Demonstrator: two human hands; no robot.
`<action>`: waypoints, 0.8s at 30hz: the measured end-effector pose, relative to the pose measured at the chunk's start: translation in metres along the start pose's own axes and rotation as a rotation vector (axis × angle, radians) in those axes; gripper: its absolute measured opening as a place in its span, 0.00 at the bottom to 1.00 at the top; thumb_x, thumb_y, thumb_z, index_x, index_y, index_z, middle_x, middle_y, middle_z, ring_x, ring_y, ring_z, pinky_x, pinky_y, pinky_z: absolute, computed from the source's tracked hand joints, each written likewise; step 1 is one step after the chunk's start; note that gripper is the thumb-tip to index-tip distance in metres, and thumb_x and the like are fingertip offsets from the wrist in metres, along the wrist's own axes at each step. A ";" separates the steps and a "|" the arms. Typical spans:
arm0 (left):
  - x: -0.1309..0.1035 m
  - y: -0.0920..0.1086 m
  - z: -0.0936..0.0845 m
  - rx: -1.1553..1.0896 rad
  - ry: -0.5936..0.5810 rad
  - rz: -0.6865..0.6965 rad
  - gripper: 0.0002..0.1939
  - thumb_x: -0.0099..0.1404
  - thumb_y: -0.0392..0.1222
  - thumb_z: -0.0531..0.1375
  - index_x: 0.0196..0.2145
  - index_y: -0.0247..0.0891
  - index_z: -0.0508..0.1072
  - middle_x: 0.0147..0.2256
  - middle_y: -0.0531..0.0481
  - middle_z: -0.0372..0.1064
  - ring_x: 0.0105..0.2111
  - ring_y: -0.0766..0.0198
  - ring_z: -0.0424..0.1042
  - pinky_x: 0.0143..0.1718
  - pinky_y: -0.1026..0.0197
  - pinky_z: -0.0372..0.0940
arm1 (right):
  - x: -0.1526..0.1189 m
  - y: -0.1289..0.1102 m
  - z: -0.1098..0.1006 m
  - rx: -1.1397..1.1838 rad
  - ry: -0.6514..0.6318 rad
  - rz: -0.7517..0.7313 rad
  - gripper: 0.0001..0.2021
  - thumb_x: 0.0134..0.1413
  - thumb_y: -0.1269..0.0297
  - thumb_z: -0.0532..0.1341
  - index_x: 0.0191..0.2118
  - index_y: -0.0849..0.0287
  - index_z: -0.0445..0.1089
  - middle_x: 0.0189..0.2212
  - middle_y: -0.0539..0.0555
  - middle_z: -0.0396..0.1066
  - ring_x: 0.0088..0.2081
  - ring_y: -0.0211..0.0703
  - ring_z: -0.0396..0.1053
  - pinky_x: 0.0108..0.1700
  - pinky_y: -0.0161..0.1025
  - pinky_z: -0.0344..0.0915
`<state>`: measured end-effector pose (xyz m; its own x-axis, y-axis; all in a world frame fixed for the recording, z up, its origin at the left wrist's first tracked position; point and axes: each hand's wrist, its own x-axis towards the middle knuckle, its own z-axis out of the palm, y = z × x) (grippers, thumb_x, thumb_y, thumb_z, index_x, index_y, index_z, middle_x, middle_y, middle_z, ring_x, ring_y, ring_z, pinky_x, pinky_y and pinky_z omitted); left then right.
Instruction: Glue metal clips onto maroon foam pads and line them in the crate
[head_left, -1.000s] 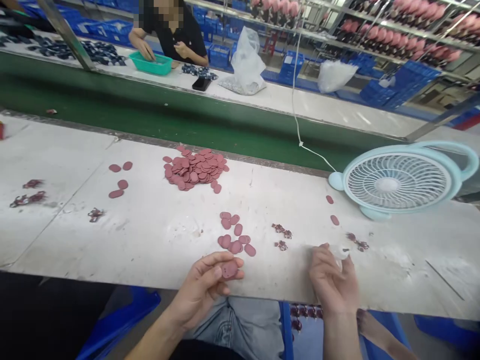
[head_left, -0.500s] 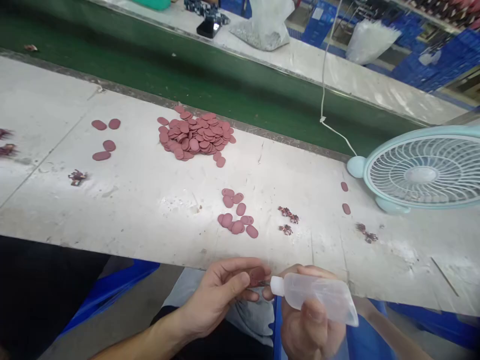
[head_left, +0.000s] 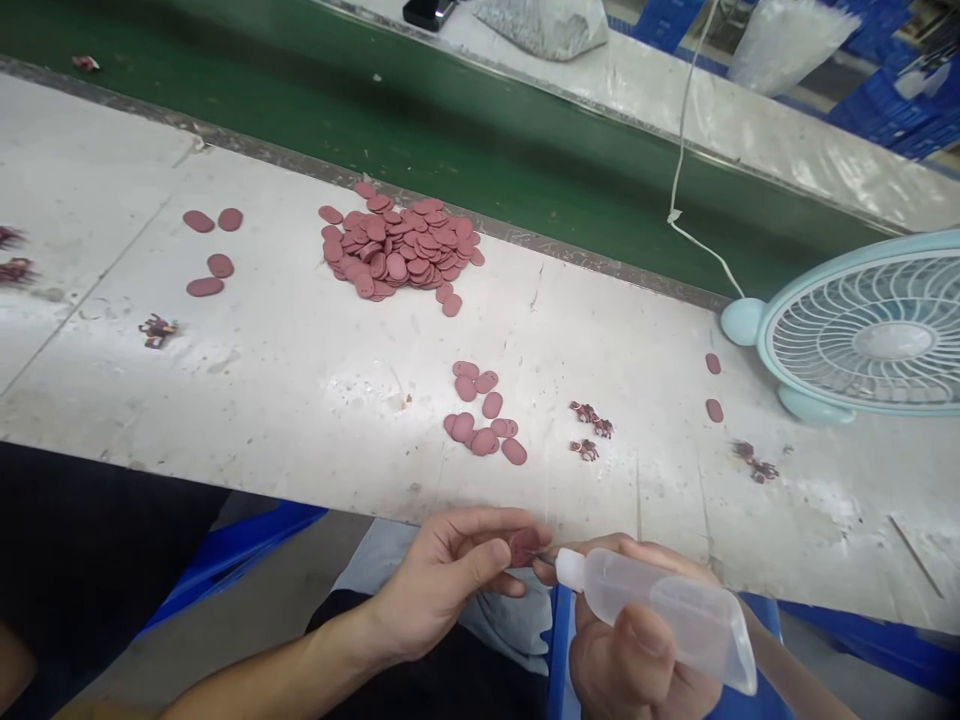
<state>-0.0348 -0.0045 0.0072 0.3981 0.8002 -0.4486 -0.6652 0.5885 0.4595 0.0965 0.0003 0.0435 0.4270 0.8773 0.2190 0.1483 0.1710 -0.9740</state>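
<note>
Between the thumb and fingers of my left hand [head_left: 442,575] is a reddish-brown oval disc [head_left: 524,546], held just past the near edge of the table. My right hand [head_left: 637,650] grips a translucent squeeze bottle [head_left: 667,605] with a white cap, lying on its side. The bottle's thin dark nozzle tip points left and meets the face of the disc; whether liquid comes out is too small to see. Beyond my hands lies a small group of similar discs [head_left: 484,410], with a few small dark brown figures [head_left: 591,420] to its right.
A large pile of discs [head_left: 401,245] lies by the far table edge. A pale blue fan [head_left: 892,340] with a white cord [head_left: 679,160] stands at right. Behind runs a green belt [head_left: 300,120]. Part of another person in dark clothing [head_left: 82,570] shows at left.
The view has shifted slightly, so the table items sit higher in the picture. Both hands keep their grips, and the nozzle tip stays at the disc.
</note>
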 end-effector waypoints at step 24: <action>-0.001 0.000 0.001 -0.035 -0.007 -0.005 0.13 0.65 0.43 0.67 0.47 0.41 0.81 0.47 0.40 0.81 0.46 0.59 0.80 0.36 0.70 0.73 | 0.005 -0.001 -0.004 0.020 0.007 -0.033 0.11 0.60 0.51 0.60 0.41 0.52 0.69 0.23 0.52 0.72 0.21 0.52 0.72 0.22 0.48 0.69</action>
<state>-0.0345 -0.0056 0.0085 0.4061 0.7981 -0.4451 -0.6848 0.5883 0.4300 0.1022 0.0028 0.0458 0.4283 0.8680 0.2512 0.1445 0.2087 -0.9673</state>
